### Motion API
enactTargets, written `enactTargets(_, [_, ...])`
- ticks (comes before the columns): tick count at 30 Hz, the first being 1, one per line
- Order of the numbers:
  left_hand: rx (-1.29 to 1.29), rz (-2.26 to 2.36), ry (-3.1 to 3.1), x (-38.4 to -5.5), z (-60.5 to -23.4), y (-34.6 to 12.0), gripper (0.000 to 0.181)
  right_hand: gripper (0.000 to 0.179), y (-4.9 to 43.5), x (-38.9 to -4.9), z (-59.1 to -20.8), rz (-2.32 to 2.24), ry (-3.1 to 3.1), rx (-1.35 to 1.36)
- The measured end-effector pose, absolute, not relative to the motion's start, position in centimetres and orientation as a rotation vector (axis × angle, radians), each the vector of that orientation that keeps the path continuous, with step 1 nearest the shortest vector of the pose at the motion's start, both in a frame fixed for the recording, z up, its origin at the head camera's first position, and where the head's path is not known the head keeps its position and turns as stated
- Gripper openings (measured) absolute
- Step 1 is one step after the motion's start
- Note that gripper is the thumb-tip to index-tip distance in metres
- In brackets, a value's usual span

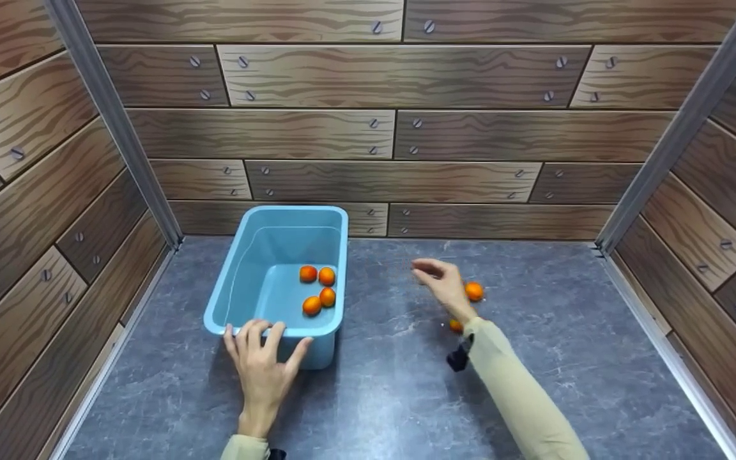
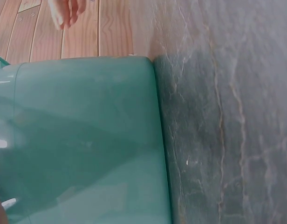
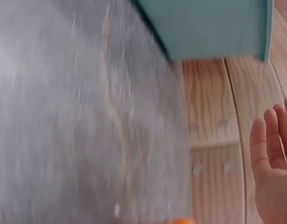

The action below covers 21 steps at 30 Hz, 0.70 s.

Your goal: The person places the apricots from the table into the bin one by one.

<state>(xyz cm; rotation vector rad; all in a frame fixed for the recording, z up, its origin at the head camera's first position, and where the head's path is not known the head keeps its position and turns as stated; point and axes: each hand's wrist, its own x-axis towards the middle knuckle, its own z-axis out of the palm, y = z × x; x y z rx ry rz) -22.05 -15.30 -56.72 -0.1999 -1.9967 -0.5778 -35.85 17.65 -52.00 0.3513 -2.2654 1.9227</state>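
Observation:
A light blue plastic tub (image 1: pixel 275 217) stands at the left on the grey floor, with several small, round orange fruits (image 1: pixel 312 305) at the bottom of its right side. My left hand (image 1: pixel 262 367) holds the tub's near rim, fingertips over the edge and thumb against the outer wall. To the right of the tub, my right hand (image 1: pixel 443 284) is in the air with loosely bent fingers and nothing in them. One orange fruit (image 1: pixel 474 291) lies just right of that hand. Another orange fruit (image 1: pixel 455 326) shows partly behind the wrist.
Wood-patterned panels form the back wall (image 1: pixel 406 76), left wall (image 1: pixel 16 211) and right wall (image 1: pixel 726 198), with grey metal posts (image 1: pixel 681 121) in the corners. The floor (image 1: pixel 381 390) has a grey marbled surface. A dark wrist device (image 1: pixel 459 354) sits on the right sleeve.

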Motion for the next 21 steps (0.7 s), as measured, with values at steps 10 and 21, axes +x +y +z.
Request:
enactTargets(10, [-0.181, -0.574, -2.003, -21.7, -56.7, -15.5, 0.055, 0.032, 24.7, -38.4, -56.7, 1.856, -2.29, 0.082])
enactTargets(21, [-0.195, -0.578, -1.992, -22.0, -56.6, -15.1, 0.056, 0.044, 30.2, -37.8, -59.0, 1.86, -2.501, -0.124])
